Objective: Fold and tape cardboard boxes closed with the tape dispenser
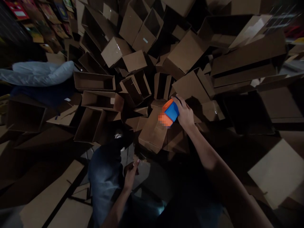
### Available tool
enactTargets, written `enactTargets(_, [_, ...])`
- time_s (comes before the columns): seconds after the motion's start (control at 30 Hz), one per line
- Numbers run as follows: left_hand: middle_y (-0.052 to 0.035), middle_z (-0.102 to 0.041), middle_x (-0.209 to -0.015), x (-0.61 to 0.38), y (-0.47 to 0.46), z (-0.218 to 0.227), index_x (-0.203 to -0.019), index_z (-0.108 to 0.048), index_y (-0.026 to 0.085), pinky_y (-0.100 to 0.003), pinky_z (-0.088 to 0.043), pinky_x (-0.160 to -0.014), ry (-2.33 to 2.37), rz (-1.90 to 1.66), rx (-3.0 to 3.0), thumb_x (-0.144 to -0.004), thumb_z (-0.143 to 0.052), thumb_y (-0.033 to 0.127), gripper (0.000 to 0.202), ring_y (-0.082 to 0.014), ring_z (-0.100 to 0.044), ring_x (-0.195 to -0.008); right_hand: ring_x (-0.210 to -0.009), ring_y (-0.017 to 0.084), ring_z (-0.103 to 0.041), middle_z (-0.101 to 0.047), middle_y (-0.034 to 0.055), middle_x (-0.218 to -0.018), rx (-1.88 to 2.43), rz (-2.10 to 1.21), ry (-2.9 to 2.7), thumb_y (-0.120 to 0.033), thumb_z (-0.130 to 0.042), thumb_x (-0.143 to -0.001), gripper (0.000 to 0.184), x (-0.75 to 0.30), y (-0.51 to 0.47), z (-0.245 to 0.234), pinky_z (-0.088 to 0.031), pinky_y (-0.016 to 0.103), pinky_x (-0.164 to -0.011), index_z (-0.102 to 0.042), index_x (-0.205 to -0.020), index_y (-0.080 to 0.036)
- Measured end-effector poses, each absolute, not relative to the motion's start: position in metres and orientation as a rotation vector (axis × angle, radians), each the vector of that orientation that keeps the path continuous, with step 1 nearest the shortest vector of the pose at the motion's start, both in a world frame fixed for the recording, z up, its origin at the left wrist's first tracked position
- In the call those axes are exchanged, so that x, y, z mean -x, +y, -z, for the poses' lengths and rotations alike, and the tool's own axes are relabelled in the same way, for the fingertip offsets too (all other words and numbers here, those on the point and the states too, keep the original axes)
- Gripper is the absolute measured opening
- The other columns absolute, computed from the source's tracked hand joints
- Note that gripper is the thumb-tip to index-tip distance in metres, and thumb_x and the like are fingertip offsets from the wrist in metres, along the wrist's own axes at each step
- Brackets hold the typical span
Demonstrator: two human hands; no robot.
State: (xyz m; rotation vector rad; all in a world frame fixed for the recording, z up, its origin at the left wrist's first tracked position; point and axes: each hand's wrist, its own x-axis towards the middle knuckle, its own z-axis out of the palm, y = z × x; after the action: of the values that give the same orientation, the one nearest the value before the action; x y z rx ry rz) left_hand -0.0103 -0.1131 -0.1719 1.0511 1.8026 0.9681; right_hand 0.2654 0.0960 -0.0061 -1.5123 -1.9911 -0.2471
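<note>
My right hand (pixel 184 113) reaches forward and grips a small blue and orange box (pixel 169 113), held over a closed brown cardboard box (pixel 153 129) in the pile. My left hand (pixel 131 172) rests low beside my knee, fingers curled in; I cannot make out anything in it. My leg in dark jeans (pixel 104 177) and a dark shoe (pixel 118 136) show below the boxes.
A big heap of open and folded cardboard boxes (pixel 95 82) fills the floor ahead. A pale plastic bag (pixel 38 72) lies at the left. Flattened cardboard sheets (pixel 280 172) lie at the right and lower left. Coloured packages (pixel 35 19) line the far left.
</note>
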Motion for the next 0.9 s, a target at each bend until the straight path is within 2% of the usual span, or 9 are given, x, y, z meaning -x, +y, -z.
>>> enactTargets(0.2, [0.0019,-0.042,-0.043,0.011,-0.121,0.174,-0.043,-0.042,0.024,-0.028,-0.041,-0.054,1.793,-1.026,-0.962,-0.074,-0.053,0.082,0.067,-0.0138,-0.046,-0.046,-0.135,0.03,-0.05,-0.046,0.0059,-0.152,1.469,0.154,-2.023,0.005,-0.037,-0.082,0.077,-0.259,0.116,0.02,-0.058,0.048,-0.099,-0.043,-0.15,-0.03])
enactTargets(0.5, [0.0013,-0.042,-0.038,0.011,-0.133,0.168,-0.038,-0.044,0.022,-0.026,-0.034,-0.046,1.68,-1.137,-0.825,-0.065,-0.061,0.083,0.069,-0.0102,-0.039,-0.04,-0.139,0.029,-0.046,-0.044,0.0065,-0.154,1.431,0.043,-2.084,0.005,-0.037,-0.082,0.077,-0.253,0.135,0.034,-0.055,0.05,-0.103,-0.043,-0.15,-0.029])
enactTargets(0.63, [0.0008,-0.042,-0.036,0.011,-0.141,0.164,-0.038,-0.05,0.019,-0.024,-0.029,-0.043,1.609,-1.115,-0.799,-0.059,-0.061,0.088,0.073,-0.0085,-0.037,-0.036,-0.14,0.031,-0.045,-0.044,0.0088,-0.154,1.395,-0.013,-2.122,0.006,-0.041,-0.078,0.079,-0.252,0.139,0.041,-0.053,0.052,-0.105,-0.043,-0.15,-0.026])
enactTargets(0.8, [-0.0001,-0.045,-0.036,0.014,-0.154,0.151,-0.045,-0.062,0.016,-0.023,-0.029,-0.043,1.509,-1.047,-0.865,-0.064,-0.06,0.087,0.073,-0.0088,-0.04,-0.035,-0.141,0.031,-0.044,-0.043,0.0098,-0.154,1.379,-0.079,-2.121,0.005,-0.044,-0.075,0.082,-0.248,0.144,0.048,-0.053,0.052,-0.104,-0.042,-0.151,-0.026])
enactTargets(0.9, [-0.0006,-0.047,-0.037,0.016,-0.157,0.14,-0.048,-0.063,0.015,-0.023,-0.028,-0.043,1.458,-1.033,-0.851,-0.063,-0.061,0.086,0.073,-0.0089,-0.04,-0.035,-0.141,0.031,-0.043,-0.044,0.0106,-0.154,1.409,-0.105,-2.076,0.006,-0.044,-0.073,0.083,-0.245,0.147,0.05,-0.053,0.052,-0.103,-0.042,-0.15,-0.024])
